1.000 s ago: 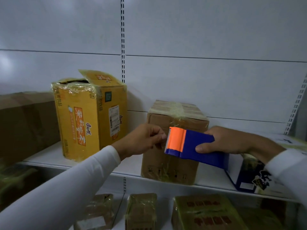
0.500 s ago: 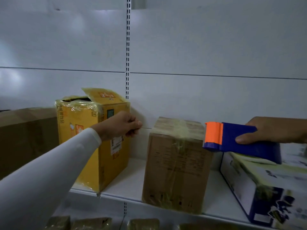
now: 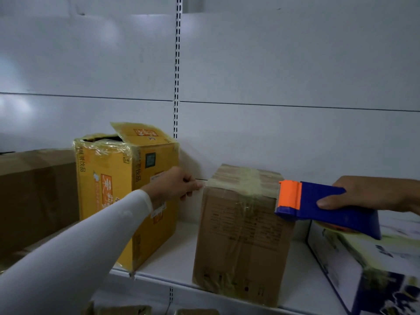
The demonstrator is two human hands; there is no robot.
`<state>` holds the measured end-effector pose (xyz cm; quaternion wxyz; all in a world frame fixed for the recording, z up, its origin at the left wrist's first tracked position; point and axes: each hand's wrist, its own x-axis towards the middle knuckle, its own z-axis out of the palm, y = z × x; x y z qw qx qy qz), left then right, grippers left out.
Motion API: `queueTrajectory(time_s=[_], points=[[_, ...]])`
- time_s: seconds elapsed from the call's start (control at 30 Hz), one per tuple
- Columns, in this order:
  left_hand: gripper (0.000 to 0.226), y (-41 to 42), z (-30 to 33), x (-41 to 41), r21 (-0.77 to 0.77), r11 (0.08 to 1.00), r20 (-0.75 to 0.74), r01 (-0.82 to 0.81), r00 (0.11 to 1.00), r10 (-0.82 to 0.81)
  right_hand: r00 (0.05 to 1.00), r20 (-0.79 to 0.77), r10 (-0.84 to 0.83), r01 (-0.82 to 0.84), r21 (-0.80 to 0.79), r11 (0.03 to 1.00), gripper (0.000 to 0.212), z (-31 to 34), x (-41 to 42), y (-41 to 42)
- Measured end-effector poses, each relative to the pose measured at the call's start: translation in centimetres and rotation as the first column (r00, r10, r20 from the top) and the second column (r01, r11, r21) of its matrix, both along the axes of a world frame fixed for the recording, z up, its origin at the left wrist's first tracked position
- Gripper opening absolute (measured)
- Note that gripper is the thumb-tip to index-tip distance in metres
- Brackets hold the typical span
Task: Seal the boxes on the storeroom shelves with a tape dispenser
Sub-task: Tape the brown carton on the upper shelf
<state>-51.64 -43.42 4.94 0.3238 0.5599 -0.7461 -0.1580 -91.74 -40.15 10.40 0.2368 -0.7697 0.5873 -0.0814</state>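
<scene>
Standing at the front edge of a white shelf, a plain brown cardboard box sits upright, its top and upper front covered in wrinkled, yellowish clear tape. Faint dark print runs across its front face. A strip of clear tape stretches across the box's top, from its left top edge to its right.

The left hand, in a long white sleeve, reaches in from the lower left. Its thumb and fingertips are pressed together on the loose end of the tape, just beside the box's upper left corner.

The right hand comes in from the right edge of the view and is wrapped around a blue tape dispenser, thumb along its near side. The dispenser has an orange front piece with a toothed cutting edge, which sits at the box's upper right corner.

To the left on the same shelf stands a taller yellow box with red print, taped edges and one top flap raised. Further left is a large brown box. At the shelf's right end lies a white and blue printed box, below the dispenser.
</scene>
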Motion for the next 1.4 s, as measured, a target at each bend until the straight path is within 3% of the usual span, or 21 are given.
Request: queueTrajectory(time_s=[0.1, 0.2, 0.23, 0.33, 0.43, 0.5, 0.6, 0.67, 0.73, 0.83, 0.97, 1.17, 1.4], points=[[0.031, -0.5, -0.4, -1.2, -0.142, 0.979, 0.06, -0.146, 0.986, 0.155, 1.0, 0.025, 0.012, -0.012, 0.011, 1.0, 0.076, -0.5, 0.1, -0.4], [0.067, -0.5, -0.5, -1.6, -0.24, 0.933, 0.047, -0.269, 0.956, 0.288, 0.999, 0.031, 0.023, -0.023, 0.002, 1.0, 0.076, -0.7, 0.0, -0.6], [0.068, -0.4, -0.6, -1.5, -0.275, 0.92, 0.025, -0.28, 0.954, 0.298, 0.999, 0.031, 0.024, -0.024, 0.002, 1.0, 0.077, -0.8, 0.0, -0.6], [0.026, -0.3, -0.5, -1.5, -0.368, 0.915, -0.039, -0.163, 0.986, 0.16, 0.999, 0.034, 0.035, -0.035, 0.0, 0.999, 0.085, -1.0, -0.1, -0.8], [0.019, -0.2, -0.7, -2.2, -0.319, 0.943, 0.12, 0.092, 0.991, -0.055, 0.997, 0.053, 0.055, -0.054, -0.006, 0.999, 0.084, -1.2, -0.2, -1.1], [0.016, -0.5, -1.5, -2.5, -0.295, 0.949, 0.129, 0.113, 0.989, -0.077, 0.996, 0.065, 0.055, -0.055, -0.004, 0.998, 0.083, -1.3, -0.1, -1.0], [0.018, -0.9, -2.4, -2.2, -0.285, 0.956, 0.037, 0.074, 0.997, -0.066, 0.994, 0.091, 0.055, -0.055, 0.003, 0.998, 0.07, -1.6, 0.0, -0.9], [0.025, -0.9, -2.0, -1.7, -0.319, 0.943, 0.198, 0.092, 0.98, -0.028, 0.992, 0.111, 0.059, -0.059, 0.004, 0.998, 0.061, -1.7, 0.1, -0.8], [0.037, -0.9, -0.8, -1.6, -0.421, 0.896, 0.419, 0.143, 0.907, 0.052, 0.991, 0.123, 0.05, -0.051, 0.002, 0.999, 0.059, -1.6, 0.2, -0.7], [0.054, -0.8, 1.0, -3.3, -0.489, 0.834, 0.524, 0.257, 0.851, 0.045, 0.992, 0.119, 0.05, -0.049, -0.007, 0.999, 0.066, -1.7, 0.3, -0.7], [0.054, -1.6, 0.2, -7.8, -0.302, 0.889, 0.635, 0.344, 0.768, -0.082, 0.989, 0.144, 0.045, -0.044, -0.011, 0.999, 0.057, -1.9, 0.3, -0.7], [0.047, -2.5, -1.4, -7.3, -0.306, 0.901, 0.575, 0.308, 0.814, -0.083, 0.985, 0.161, 0.056, -0.051, -0.037, 0.998, 0.048, -2.0, 0.4, -0.8], [0.046, -2.7, -1.8, -6.9, -0.351, 0.876, 0.549, 0.33, 0.831, -0.093, 0.998, 0.055, 0.022, -0.021, -0.015, 1.0, 0.064, -0.6, -5.1, 0.8]])
